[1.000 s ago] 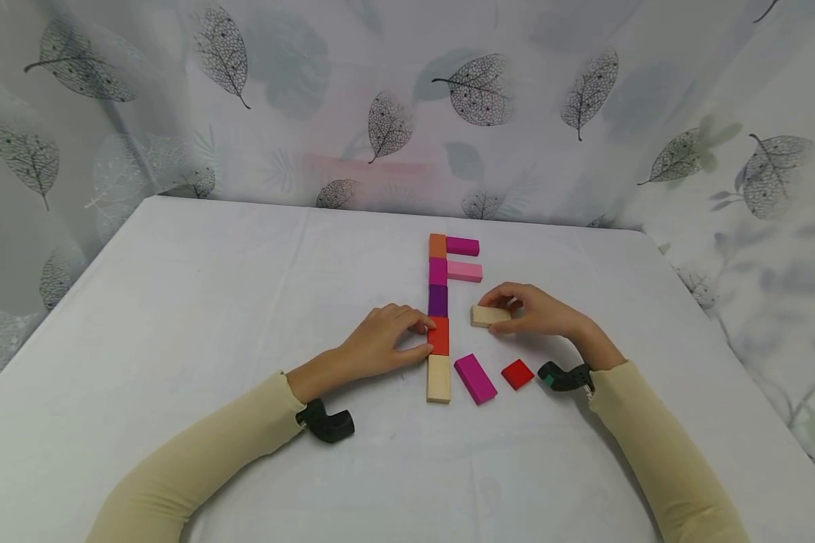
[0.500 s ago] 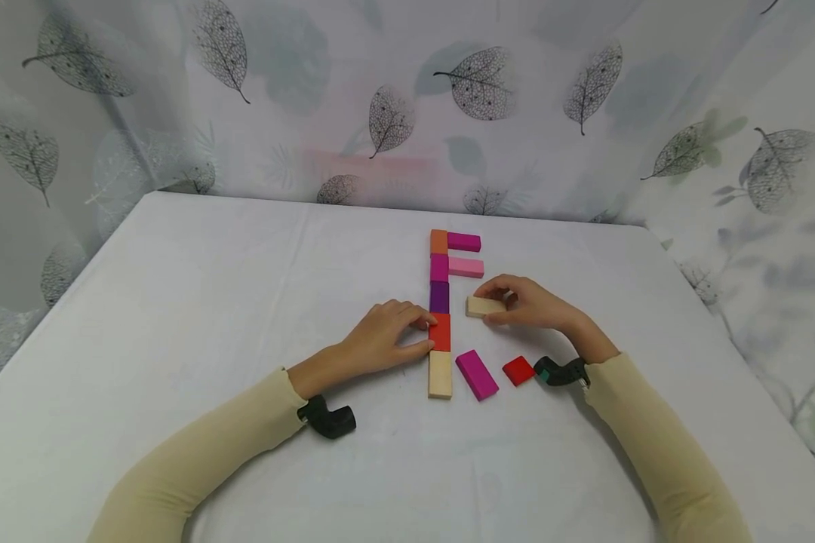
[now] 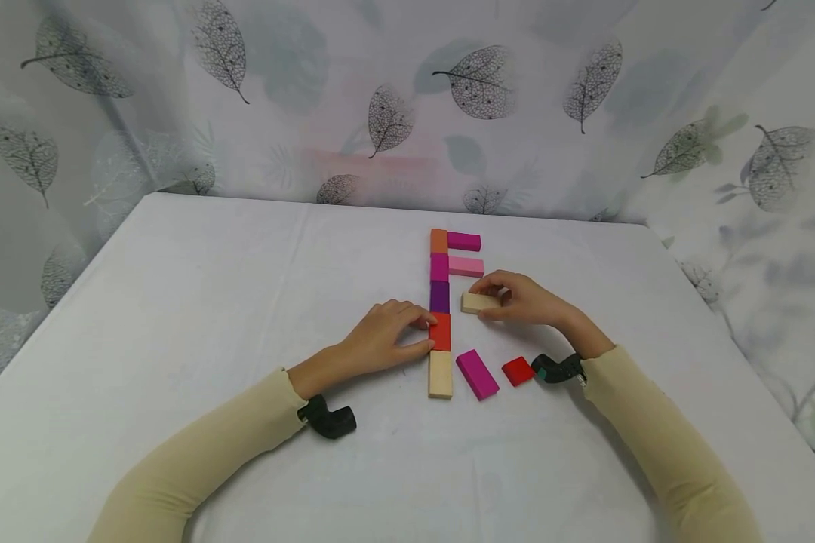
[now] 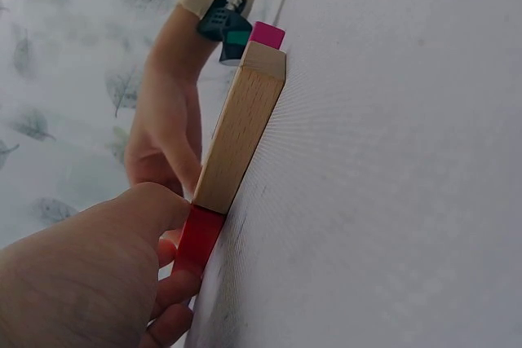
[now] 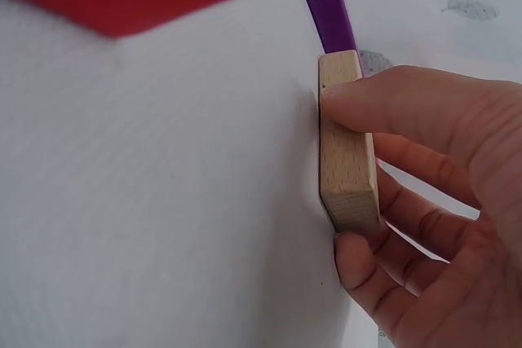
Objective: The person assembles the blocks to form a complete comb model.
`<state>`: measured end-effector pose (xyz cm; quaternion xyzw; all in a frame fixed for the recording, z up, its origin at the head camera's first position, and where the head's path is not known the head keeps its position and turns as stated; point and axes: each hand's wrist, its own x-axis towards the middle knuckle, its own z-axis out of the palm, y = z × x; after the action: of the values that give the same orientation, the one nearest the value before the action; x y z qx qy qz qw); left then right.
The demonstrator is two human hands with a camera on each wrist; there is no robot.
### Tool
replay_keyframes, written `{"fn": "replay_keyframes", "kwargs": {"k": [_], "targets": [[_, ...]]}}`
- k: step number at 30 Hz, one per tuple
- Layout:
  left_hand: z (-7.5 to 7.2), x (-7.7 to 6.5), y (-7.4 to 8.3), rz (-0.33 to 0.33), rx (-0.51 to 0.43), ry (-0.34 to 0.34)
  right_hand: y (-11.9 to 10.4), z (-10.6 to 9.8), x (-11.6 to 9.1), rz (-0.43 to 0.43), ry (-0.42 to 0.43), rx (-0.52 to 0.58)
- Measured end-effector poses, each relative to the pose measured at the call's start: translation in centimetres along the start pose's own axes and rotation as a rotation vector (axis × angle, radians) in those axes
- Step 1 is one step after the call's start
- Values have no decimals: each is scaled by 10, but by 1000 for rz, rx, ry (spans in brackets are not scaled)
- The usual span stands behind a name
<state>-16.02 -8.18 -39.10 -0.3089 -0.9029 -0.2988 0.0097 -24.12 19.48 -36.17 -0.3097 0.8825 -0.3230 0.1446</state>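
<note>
Near the middle of the table, a column of blocks runs away from me: natural wood (image 3: 440, 375), red-orange (image 3: 440, 332), purple (image 3: 439, 297), magenta (image 3: 439, 268) and orange (image 3: 438, 241). My left hand (image 3: 387, 338) touches the left edge of the red-orange block with thumb and fingertips. To the right of the purple block, my right hand (image 3: 524, 298) grips another natural wood block (image 3: 477, 302) between thumb and fingers. A gap separates that block from the column. In the right wrist view, the thumb presses the held block's (image 5: 347, 152) near side and other fingers reach behind it.
A magenta block (image 3: 464, 241) and a pink block (image 3: 466, 266) extend right from the column's far end. Closer to me lie a slanted magenta block (image 3: 478, 375) and a small red block (image 3: 518, 371), beside the right wrist camera (image 3: 557, 369). A leaf-patterned curtain hangs behind the table.
My right hand has slid the wood block left and slightly away from me, toward the column. The left hand keeps its place at the red-orange block. The view has shifted slightly.
</note>
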Motion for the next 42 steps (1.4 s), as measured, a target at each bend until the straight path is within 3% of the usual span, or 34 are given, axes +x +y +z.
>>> {"fn": "replay_keyframes", "kwargs": {"k": [8, 42], "targets": [[2, 1, -1, 0, -3, -6, -1, 1, 3, -33, 6, -4], [0, 1, -1, -4, 3, -5, -2, 4, 18, -17, 16, 22]]}}
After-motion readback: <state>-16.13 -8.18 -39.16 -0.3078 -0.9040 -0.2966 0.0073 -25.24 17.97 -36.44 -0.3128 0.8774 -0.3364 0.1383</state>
